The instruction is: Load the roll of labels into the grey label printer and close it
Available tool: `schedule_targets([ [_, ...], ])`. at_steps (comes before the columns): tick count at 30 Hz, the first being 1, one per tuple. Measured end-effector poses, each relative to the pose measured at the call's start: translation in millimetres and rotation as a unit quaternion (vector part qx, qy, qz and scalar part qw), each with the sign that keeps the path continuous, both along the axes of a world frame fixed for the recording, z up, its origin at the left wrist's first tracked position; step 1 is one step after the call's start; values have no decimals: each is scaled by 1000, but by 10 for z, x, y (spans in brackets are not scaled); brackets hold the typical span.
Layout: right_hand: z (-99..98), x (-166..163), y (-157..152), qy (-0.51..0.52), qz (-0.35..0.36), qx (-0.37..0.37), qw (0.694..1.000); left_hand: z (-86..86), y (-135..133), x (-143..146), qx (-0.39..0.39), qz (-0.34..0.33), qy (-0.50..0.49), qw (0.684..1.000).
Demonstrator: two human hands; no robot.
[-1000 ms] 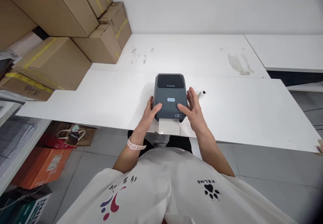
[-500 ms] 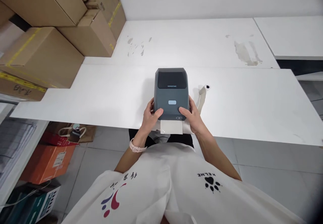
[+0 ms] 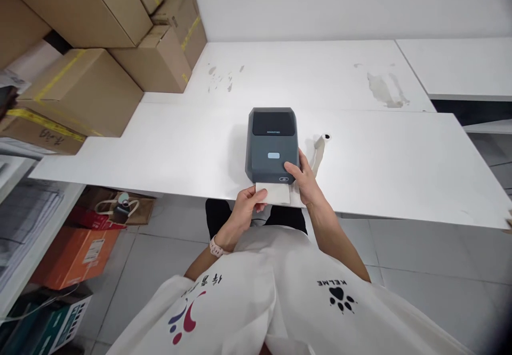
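Printer: grey label printer [image 3: 272, 144] on white table [image 3: 400, 168], close to its near edge.
Label: white slip [image 3: 276, 193] jutting from printer's front, at 6 o'clock.
Left hand [image 3: 248, 203]: at 7 o'clock of printer, thumb and fingers pinched on slip's left end.
Right hand [image 3: 306, 182]: at 4 o'clock, half open, thumb on lid, palm against front corner.
Tube: pale roll core [image 3: 320, 149] at 3 o'clock, just beside.
Boxes: cardboard stack [image 3: 80, 88] at 10 o'clock.

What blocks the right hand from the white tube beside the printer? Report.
Likely nothing, so yes: the right hand holds the printer's front corner, and the white tube lies just beyond, nothing between.
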State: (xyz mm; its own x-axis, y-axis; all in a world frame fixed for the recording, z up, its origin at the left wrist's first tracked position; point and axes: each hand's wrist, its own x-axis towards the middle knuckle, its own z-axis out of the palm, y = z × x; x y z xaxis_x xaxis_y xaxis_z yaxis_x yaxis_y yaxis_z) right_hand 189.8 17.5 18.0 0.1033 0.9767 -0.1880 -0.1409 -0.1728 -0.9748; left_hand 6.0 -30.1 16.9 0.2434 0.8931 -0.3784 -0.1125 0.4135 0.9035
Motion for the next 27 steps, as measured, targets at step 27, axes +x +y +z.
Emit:
schedule_targets([
  [27, 44, -15, -48, -78, -51, 92, 991, 94, 323, -128, 178, 89, 126, 972],
])
